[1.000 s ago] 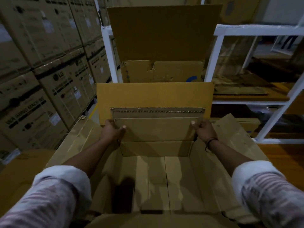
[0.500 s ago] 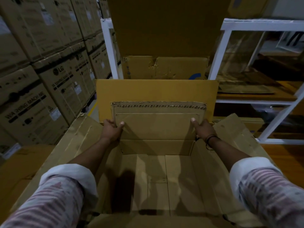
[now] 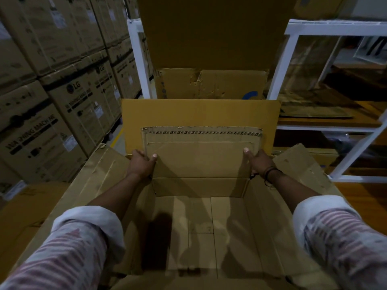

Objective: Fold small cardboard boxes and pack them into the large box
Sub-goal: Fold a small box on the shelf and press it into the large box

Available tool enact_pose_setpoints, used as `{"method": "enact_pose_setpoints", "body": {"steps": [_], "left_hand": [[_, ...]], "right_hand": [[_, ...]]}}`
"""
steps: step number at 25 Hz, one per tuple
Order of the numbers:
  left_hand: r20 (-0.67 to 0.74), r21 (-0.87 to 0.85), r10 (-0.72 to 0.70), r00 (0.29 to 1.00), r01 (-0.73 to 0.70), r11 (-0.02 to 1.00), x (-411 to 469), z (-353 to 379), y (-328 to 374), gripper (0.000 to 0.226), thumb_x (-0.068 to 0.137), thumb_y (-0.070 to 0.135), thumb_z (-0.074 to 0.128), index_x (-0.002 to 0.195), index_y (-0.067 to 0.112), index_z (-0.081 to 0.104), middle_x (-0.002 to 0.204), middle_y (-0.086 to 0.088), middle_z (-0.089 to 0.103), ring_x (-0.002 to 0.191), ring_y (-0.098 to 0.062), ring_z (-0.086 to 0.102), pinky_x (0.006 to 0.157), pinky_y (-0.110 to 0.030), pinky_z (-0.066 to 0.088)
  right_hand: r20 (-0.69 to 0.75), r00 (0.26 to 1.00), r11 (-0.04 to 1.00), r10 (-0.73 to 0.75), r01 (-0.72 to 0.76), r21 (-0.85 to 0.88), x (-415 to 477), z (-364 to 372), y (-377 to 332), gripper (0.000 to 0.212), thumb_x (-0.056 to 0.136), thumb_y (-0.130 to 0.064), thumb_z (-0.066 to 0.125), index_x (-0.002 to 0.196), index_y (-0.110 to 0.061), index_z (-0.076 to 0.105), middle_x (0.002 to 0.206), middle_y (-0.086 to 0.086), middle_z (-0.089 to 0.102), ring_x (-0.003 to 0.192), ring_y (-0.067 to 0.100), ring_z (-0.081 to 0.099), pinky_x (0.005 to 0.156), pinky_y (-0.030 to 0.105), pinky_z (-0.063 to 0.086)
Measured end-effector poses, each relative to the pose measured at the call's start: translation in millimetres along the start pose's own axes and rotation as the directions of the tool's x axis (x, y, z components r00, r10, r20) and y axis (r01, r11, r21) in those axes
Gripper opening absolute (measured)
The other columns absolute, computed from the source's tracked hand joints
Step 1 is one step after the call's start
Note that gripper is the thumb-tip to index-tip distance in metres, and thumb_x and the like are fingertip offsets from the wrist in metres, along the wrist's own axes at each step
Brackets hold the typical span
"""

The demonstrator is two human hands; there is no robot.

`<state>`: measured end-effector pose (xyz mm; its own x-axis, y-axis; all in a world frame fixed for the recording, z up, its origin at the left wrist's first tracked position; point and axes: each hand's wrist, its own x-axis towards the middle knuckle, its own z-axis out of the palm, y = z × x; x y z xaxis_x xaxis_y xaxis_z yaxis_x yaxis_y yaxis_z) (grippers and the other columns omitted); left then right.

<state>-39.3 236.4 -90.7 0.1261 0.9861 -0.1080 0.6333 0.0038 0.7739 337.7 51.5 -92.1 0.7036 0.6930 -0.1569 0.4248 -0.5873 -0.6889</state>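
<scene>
Closest to us, our two forearms in striped sleeves with rolled pale cuffs reach forward over the large box (image 3: 272, 237), which stands open below us, its bare floor of folded bottom panels in shadow. Its side flaps splay outward to left and right, the left one creased and torn at its far corner.

At the far wall of the large box, we hold a flattened small cardboard box (image 3: 201, 155) upright, its lower part down inside the large box and against that far wall. Our left hand (image 3: 140, 164) grips its left edge, thumb lying on the near face and fingers wrapped behind. Our right hand (image 3: 258, 162) clasps the right edge the same way, thumb on the near face; a dark band circles that wrist. A strip of printed tape runs along the top edge of the flat box.

Just behind it, the large box's far flap (image 3: 201, 114) stands upright, rising above the flat box. Beyond that another open carton (image 3: 211, 83) sits with its tall flap raised. To the left, stacked washing machine cartons (image 3: 62, 91) form a wall. To the right stands a white shelf rack (image 3: 293, 65) with flat cardboard lying on its wooden shelf.
</scene>
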Motion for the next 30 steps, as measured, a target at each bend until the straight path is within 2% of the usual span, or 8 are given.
{"method": "enact_pose_setpoints", "body": {"steps": [5,8,11,16,20,23,26,30], "left_hand": [[0.006,0.059,-0.010,1.000,0.010,0.998,1.6,-1.3,4.9,0.059,0.097,0.043,0.065,0.135,0.006,0.038,0.131,-0.019,0.056,0.116,-0.039,0.058,0.090,-0.044,0.050],[0.015,0.140,-0.011,1.000,0.009,0.990,4.5,-5.0,10.5,0.063,0.097,0.043,0.066,0.138,0.004,0.038,0.133,-0.020,0.057,0.119,-0.039,0.058,0.090,-0.045,0.050],[-0.031,0.241,-0.009,0.999,0.016,0.970,4.4,-10.6,13.7,0.061,0.096,0.048,0.064,0.131,0.003,0.041,0.124,-0.022,0.059,0.105,-0.040,0.062,0.084,-0.049,0.056],[-0.078,0.293,0.066,0.995,-0.040,0.955,-3.3,-14.1,20.3,0.057,0.092,0.048,0.069,0.125,0.007,0.046,0.123,-0.019,0.057,0.108,-0.039,0.060,0.089,-0.053,0.055],[-0.136,0.275,0.112,0.984,-0.071,0.959,-14.9,-14.5,28.8,0.062,0.089,0.052,0.070,0.127,0.009,0.045,0.126,-0.016,0.055,0.113,-0.038,0.058,0.092,-0.051,0.054],[-0.165,0.150,0.048,0.985,-0.023,0.988,-17.9,-14.2,27.4,0.061,0.091,0.054,0.068,0.122,0.008,0.044,0.115,-0.013,0.059,0.103,-0.036,0.063,0.078,-0.044,0.054],[-0.052,0.038,-0.025,0.998,0.027,0.999,-13.2,-14.1,18.9,0.056,0.094,0.059,0.060,0.112,0.006,0.057,0.106,-0.013,0.068,0.089,-0.031,0.067,0.062,-0.035,0.049],[0.005,0.070,-0.023,1.000,0.023,0.997,-19.5,-8.1,18.3,0.047,0.104,0.052,0.047,0.116,0.008,0.056,0.109,-0.013,0.065,0.098,-0.032,0.063,0.072,-0.037,0.046]], "right_hand": [[0.003,1.000,0.997,0.019,-0.018,-0.071,4.8,-1.7,-4.7,0.099,0.079,-0.092,0.034,0.117,-0.004,0.060,0.096,0.016,0.071,0.083,0.033,0.070,0.072,0.038,0.055],[-0.140,0.990,0.994,0.002,-0.017,-0.104,-2.8,-4.0,-13.0,0.083,0.089,-0.074,0.053,0.122,0.002,0.054,0.113,0.023,0.066,0.096,0.038,0.066,0.067,0.035,0.044],[-0.291,0.947,0.975,-0.136,0.076,-0.207,-21.2,-10.1,-22.5,0.072,0.093,-0.056,0.064,0.130,0.003,0.045,0.125,0.027,0.056,0.104,0.043,0.062,0.073,0.040,0.047],[-0.344,0.856,0.903,-0.386,0.275,-0.330,-41.1,-11.3,-37.1,0.042,0.095,-0.050,0.061,0.108,-0.010,0.054,0.101,0.013,0.063,0.084,0.033,0.062,0.062,0.035,0.047],[-0.342,0.776,0.819,-0.530,0.364,-0.443,-54.1,0.0,-46.8,0.037,0.093,-0.044,0.065,0.104,-0.010,0.054,0.110,0.014,0.057,0.101,0.034,0.056,0.073,0.039,0.044],[-0.463,0.803,0.927,-0.375,0.311,-0.211,-57.1,5.2,-46.6,0.043,0.091,-0.044,0.068,0.111,-0.010,0.051,0.121,0.016,0.049,0.105,0.036,0.053,0.080,0.042,0.047],[-0.363,0.928,0.976,-0.077,0.144,0.161,-51.9,3.8,-40.6,0.051,0.097,-0.043,0.063,0.125,-0.003,0.049,0.131,0.019,0.050,0.112,0.038,0.056,0.081,0.037,0.042],[-0.260,0.965,0.980,-0.028,0.077,0.183,-47.8,3.6,-23.5,0.042,0.104,-0.041,0.052,0.118,-0.001,0.053,0.107,0.016,0.061,0.103,0.038,0.060,0.073,0.034,0.033]]}}
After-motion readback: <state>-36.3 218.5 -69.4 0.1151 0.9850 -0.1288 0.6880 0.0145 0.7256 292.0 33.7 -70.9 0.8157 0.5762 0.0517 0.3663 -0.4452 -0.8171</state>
